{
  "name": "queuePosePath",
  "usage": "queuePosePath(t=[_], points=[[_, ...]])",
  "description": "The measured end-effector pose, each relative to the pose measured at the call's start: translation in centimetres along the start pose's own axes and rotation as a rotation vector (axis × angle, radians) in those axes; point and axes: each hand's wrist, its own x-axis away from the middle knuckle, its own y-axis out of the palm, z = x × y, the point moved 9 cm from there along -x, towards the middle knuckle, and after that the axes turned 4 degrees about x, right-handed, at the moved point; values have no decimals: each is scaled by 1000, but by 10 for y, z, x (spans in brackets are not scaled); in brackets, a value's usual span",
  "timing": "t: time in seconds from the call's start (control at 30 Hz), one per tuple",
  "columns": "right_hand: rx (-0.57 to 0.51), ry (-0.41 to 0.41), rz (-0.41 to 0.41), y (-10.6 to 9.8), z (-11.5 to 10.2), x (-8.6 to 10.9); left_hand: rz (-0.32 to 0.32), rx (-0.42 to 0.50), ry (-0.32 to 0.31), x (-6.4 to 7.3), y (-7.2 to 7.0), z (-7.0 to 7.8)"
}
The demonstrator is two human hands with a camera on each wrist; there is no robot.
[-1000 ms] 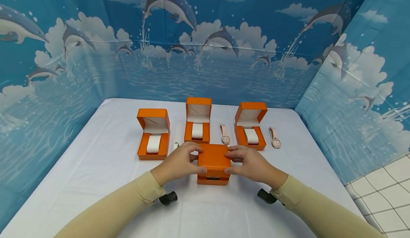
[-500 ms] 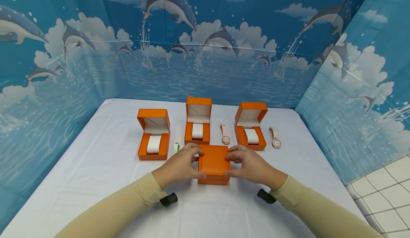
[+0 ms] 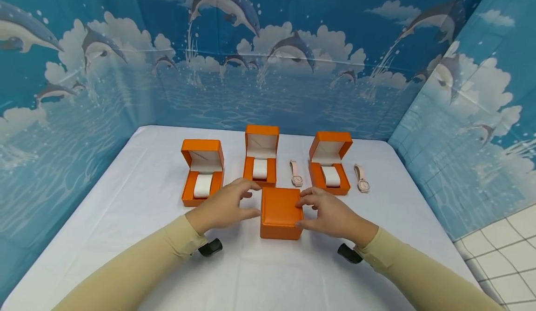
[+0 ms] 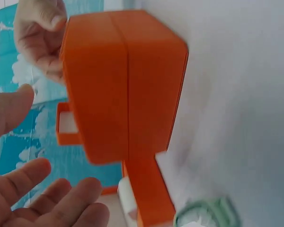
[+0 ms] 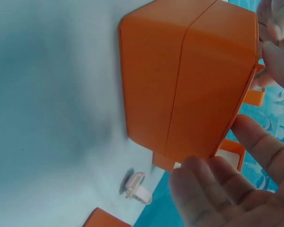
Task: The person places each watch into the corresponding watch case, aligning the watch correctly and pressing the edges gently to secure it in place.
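Observation:
A closed orange watch box stands on the white cloth between the two hands. My left hand is a little apart from its left side, fingers loosely spread and holding nothing. At the box's right edge, my right hand rests its fingertips lightly, without gripping. The right wrist view shows the fingers along the lid's edge. A green watch lies near the left hand in the left wrist view; the hand hides it in the head view.
Behind stand three open orange watch boxes with white cushions: left, middle and right. A pink watch lies between the middle and right boxes, another pink watch to the right. A dolphin-print curtain surrounds the table.
The front box's lid has gone down from partly raised to closed. My left hand has let go and moved left, away from the box; the right hand has stayed at its edge.

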Motion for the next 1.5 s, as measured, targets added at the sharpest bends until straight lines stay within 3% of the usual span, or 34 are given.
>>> queuePosePath(t=[0.2,0.37,0.7,0.9,1.1,1.27,1.5], points=[[23,-28,58,-9,-11,-4,79,-77,14,7,-41,-13],[37,-52,92,-14,-25,-11,110,-156,-6,12,-63,-31],[20,-163,90,-10,-83,-26,97,-236,-73,21,-81,-64],[66,-213,80,-7,-118,-40,75,-286,-123,24,-89,-80],[163,-256,-9,0,-141,-62,65,-298,-158,26,-95,-94],[244,-279,-164,15,-148,-84,55,-304,-181,27,-97,-104],[385,-395,-336,29,-161,-113,47,-307,-190,27,-99,-108]])
